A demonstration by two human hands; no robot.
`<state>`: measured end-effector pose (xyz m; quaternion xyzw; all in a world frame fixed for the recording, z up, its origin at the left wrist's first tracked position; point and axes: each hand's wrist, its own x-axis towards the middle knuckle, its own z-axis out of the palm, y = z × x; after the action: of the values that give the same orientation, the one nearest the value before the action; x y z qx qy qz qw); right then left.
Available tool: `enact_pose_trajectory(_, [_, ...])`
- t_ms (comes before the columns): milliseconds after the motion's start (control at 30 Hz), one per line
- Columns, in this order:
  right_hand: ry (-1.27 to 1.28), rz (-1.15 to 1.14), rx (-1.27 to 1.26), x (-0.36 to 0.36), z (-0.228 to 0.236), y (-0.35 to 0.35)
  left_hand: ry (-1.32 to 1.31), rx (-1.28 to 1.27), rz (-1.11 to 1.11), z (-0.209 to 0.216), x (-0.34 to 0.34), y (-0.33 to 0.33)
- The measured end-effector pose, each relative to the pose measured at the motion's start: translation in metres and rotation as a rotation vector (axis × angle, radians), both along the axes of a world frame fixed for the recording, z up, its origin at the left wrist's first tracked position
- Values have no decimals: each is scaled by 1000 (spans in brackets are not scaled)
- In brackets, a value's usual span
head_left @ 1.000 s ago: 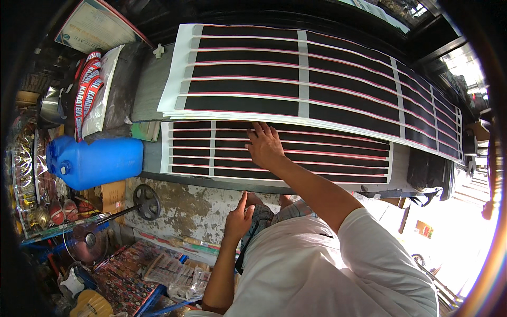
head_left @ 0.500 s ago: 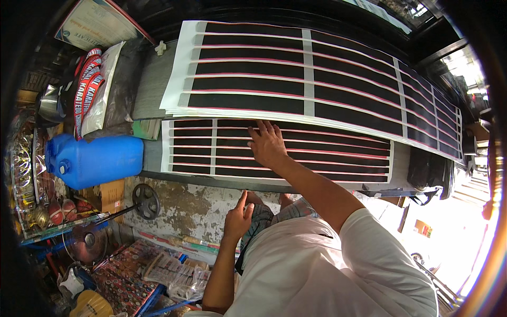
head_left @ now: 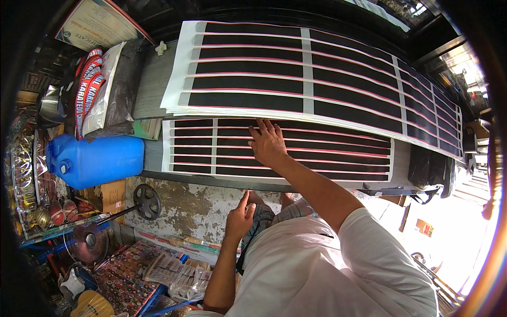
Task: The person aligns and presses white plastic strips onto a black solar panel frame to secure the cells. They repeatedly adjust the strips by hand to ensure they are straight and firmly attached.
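Flat on the lower sheet (head_left: 243, 153), printed with black bands and thin red and white lines, rests my right hand (head_left: 268, 143), its fingers stretched out and spread toward the far edge. A stack of larger sheets (head_left: 253, 84) with the same black bands lies just beyond and overlaps the lower sheet's far side. My left hand (head_left: 239, 217) hangs below the near edge of the table, away from the sheets. Its index finger points up and its thumb stands apart; the other fingers are partly hidden, and I see nothing in it.
Left of the sheets lies a blue plastic jug (head_left: 100, 161), with red lettered ribbons (head_left: 90, 95) on a plastic-wrapped pack behind it. A framed certificate (head_left: 100, 24) leans at the far left. Below stand a fan (head_left: 88, 242) and bagged goods (head_left: 179, 277). A black bag (head_left: 429, 168) sits at right.
Both hands and the sheets keep practically the same places. The view has shifted very slightly.
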<state>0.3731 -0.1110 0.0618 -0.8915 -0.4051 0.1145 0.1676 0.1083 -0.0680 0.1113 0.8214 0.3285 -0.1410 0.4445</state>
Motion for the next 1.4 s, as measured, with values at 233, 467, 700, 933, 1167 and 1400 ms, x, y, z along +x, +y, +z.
enact_pose_trajectory(233, [-26,9,8,2,-3,-2,59,-10,-34,-2,-1,1])
enact_pose_trajectory(467, [-65,29,38,8,-3,-7,60,-31,-38,2,3,1])
enact_pose_trajectory(700, [-99,55,69,12,-3,-7,134,-50,-42,9,11,3])
enact_pose_trajectory(933, [-35,89,-6,28,5,-13,44,-9,-60,6,11,1])
enact_pose_trajectory(1167, [-36,74,31,27,-3,-11,97,-44,-51,8,15,2])
enact_pose_trajectory(1400, [29,-51,235,28,24,-37,17,-33,-12,5,15,3])
